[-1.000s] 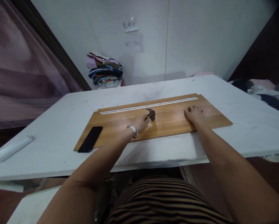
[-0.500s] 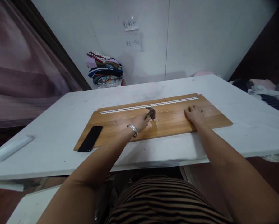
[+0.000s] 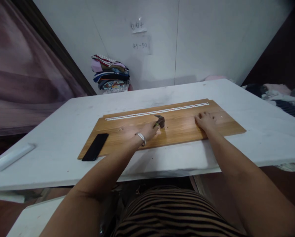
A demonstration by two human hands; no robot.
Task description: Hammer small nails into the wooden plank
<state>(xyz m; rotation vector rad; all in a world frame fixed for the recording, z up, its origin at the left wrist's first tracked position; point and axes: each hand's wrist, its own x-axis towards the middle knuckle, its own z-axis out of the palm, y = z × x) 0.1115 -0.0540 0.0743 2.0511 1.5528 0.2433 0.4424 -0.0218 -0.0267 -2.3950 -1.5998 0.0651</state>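
Note:
My left hand [image 3: 149,130], with a silver bracelet at the wrist, is wrapped round the handle of a claw hammer [image 3: 160,121]. The dark hammer head is close over the middle of a wood-grain board [image 3: 182,121]; whether it touches the surface I cannot tell. Small dark specks, perhaps nail heads, show on the board beside the head. Farther right, my right hand [image 3: 205,120] rests on the board with its fingers spread and a little bent, holding nothing. A few thin nails [image 3: 121,128] lie on the board left of the hammer.
Two white marked strips [image 3: 157,111] run along the board's far side. A black phone [image 3: 95,147] lies over its left end. On the white table [image 3: 63,131], a long white object [image 3: 13,157] lies at far left. Folded cloths [image 3: 112,74] are stacked by the wall.
The hammer head has come down slightly toward the board, with a small movement of my left hand. My right hand stays in place.

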